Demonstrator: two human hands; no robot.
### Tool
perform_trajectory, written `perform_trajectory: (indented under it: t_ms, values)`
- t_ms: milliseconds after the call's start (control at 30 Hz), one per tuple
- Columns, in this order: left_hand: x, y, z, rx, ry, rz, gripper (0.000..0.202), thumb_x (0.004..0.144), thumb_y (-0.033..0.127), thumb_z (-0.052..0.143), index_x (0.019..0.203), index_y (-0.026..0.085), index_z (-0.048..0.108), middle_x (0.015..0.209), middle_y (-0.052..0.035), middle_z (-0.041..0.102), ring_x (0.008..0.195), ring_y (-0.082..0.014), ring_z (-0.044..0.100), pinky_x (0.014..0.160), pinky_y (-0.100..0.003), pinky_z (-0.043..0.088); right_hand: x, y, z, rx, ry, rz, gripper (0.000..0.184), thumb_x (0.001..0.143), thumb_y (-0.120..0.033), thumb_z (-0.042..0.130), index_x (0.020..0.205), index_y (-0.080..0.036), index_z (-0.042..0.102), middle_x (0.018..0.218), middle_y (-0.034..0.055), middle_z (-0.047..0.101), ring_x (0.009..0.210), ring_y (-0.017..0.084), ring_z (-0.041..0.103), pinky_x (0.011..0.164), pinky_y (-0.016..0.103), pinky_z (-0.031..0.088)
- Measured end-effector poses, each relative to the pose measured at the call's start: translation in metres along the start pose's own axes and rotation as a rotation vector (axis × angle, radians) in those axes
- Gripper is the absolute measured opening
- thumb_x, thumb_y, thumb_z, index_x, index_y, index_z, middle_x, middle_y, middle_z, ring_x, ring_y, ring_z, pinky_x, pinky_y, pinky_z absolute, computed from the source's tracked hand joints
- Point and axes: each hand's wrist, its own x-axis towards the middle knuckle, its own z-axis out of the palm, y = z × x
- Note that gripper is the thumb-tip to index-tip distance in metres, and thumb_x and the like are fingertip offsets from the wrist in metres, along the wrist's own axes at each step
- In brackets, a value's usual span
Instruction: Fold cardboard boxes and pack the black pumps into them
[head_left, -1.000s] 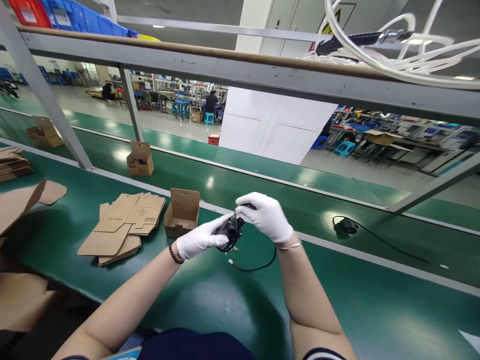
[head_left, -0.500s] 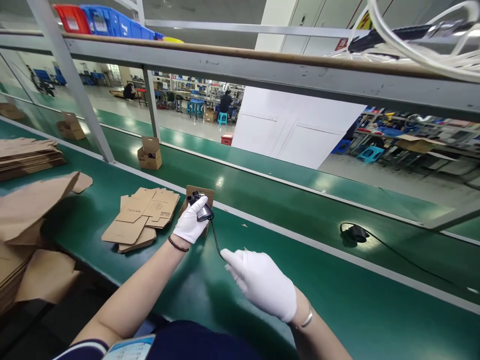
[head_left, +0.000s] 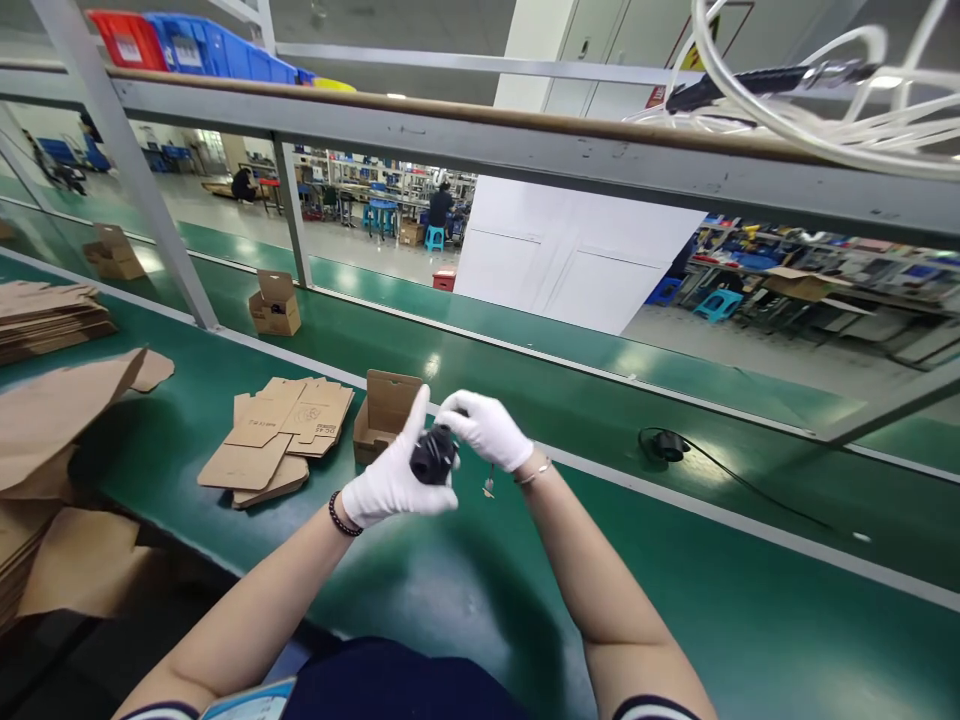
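Note:
Both my hands wear white gloves and meet above the green belt [head_left: 675, 610]. My left hand [head_left: 390, 480] is closed round a small black device [head_left: 433, 455] with its cable coiled against it. My right hand [head_left: 484, 428] grips the same black device from the right, fingers curled over the cable. A short cable end with a small connector [head_left: 489, 487] dangles below my right hand. An open brown cardboard box [head_left: 384, 412] stands just behind my left hand.
Flat unfolded cartons [head_left: 279, 435] lie left of the open box, with more cardboard stacks [head_left: 45, 315] at the far left. Another black device with a long cable [head_left: 661, 446] lies on the belt to the right. A folded box [head_left: 274, 303] sits on the far belt. People work in the background.
My left hand has come back from the open box with the black device. My right hand rose from the belt and joined it, and the cable is now gathered up at the device.

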Motion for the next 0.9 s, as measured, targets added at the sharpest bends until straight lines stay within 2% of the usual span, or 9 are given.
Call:
perform_trajectory:
  t_ms: [100,200,300,433,567,633,733,800,900]
  values:
    - [0.014,0.005,-0.019,-0.174,0.213,0.067,0.061,0.062,0.009,0.078,0.118,0.023,0.061,0.081,0.0016,0.065,0.072,-0.0111,0.062,0.075,-0.027,0.051,-0.023,0.005,0.025,-0.203,-0.058,-0.044,0.022,0.093,-0.028,0.049,0.100,-0.023,0.070,0.083,0.0015,0.070,0.073,0.015,0.064,0.068,0.025,0.049]
    - [0.025,0.007,-0.042,-0.457,0.464,0.041,0.024,0.073,0.015,0.071,0.095,0.021,0.064,0.089,-0.0005,0.066,0.089,-0.0158,0.066,0.090,-0.037,0.051,-0.047,-0.008,0.029,-0.466,-0.154,-0.183,0.030,0.089,-0.015,0.050,0.113,-0.024,0.066,0.086,0.0043,0.069,0.068,0.015,0.063,0.058,0.023,0.046]
    - [0.023,0.002,-0.049,-0.529,0.431,0.001,0.026,0.077,0.016,0.069,0.100,0.020,0.060,0.099,-0.0046,0.066,0.100,-0.0219,0.065,0.096,-0.050,0.049,-0.050,-0.026,0.023,-0.523,-0.137,-0.364,0.031,0.089,-0.007,0.046,0.111,-0.020,0.064,0.085,0.0063,0.068,0.067,0.014,0.060,0.055,0.023,0.044]
    - [0.015,-0.018,-0.043,-0.106,0.318,0.158,0.079,0.060,0.006,0.079,0.126,0.031,0.043,0.118,-0.0021,0.058,0.110,-0.0197,0.060,0.103,-0.044,0.043,-0.019,-0.036,0.029,-0.316,0.141,-0.408,0.027,0.096,-0.018,0.045,0.117,-0.021,0.061,0.098,0.0084,0.069,0.085,0.016,0.064,0.075,0.027,0.052]
    - [0.025,-0.029,-0.058,0.418,0.402,0.333,0.092,0.068,0.017,0.075,0.140,0.032,0.020,0.138,-0.0103,0.045,0.123,-0.0237,0.052,0.106,-0.043,0.042,0.019,-0.028,0.050,-0.118,0.216,-0.261,0.026,0.091,-0.025,0.057,0.116,-0.024,0.065,0.102,0.0051,0.069,0.089,0.015,0.065,0.082,0.026,0.053]
    - [0.029,-0.030,-0.072,0.725,0.476,0.370,0.094,0.069,0.023,0.072,0.143,0.029,0.014,0.141,-0.0135,0.043,0.125,-0.0262,0.051,0.105,-0.046,0.042,0.036,-0.023,0.058,-0.088,0.131,-0.235,0.026,0.090,-0.024,0.060,0.115,-0.025,0.067,0.103,0.0042,0.069,0.091,0.015,0.065,0.084,0.025,0.052]
    - [0.022,-0.034,-0.093,1.053,0.578,0.320,0.096,0.059,0.027,0.079,0.141,0.022,0.030,0.144,-0.0188,0.039,0.136,-0.0383,0.037,0.111,-0.057,0.028,0.061,-0.016,0.063,-0.199,-0.075,-0.171,0.027,0.090,-0.022,0.057,0.114,-0.022,0.068,0.106,0.0058,0.070,0.096,0.017,0.065,0.088,0.027,0.050]
    - [0.011,-0.037,-0.105,1.240,0.636,0.261,0.082,0.057,0.030,0.080,0.131,0.018,0.047,0.147,-0.0216,0.034,0.139,-0.0448,0.026,0.113,-0.060,0.020,0.077,-0.010,0.067,-0.325,-0.274,-0.114,0.029,0.089,-0.020,0.055,0.116,-0.022,0.068,0.107,0.0067,0.071,0.097,0.019,0.065,0.088,0.028,0.049]
    - [0.009,-0.028,-0.129,1.538,0.703,0.144,0.056,0.068,0.041,0.071,0.118,0.019,0.060,0.149,-0.0195,0.033,0.138,-0.0424,0.029,0.111,-0.055,0.027,0.095,-0.001,0.082,-0.412,-0.537,-0.100,0.026,0.084,-0.018,0.059,0.105,-0.024,0.073,0.094,0.0028,0.074,0.087,0.018,0.068,0.081,0.025,0.049]
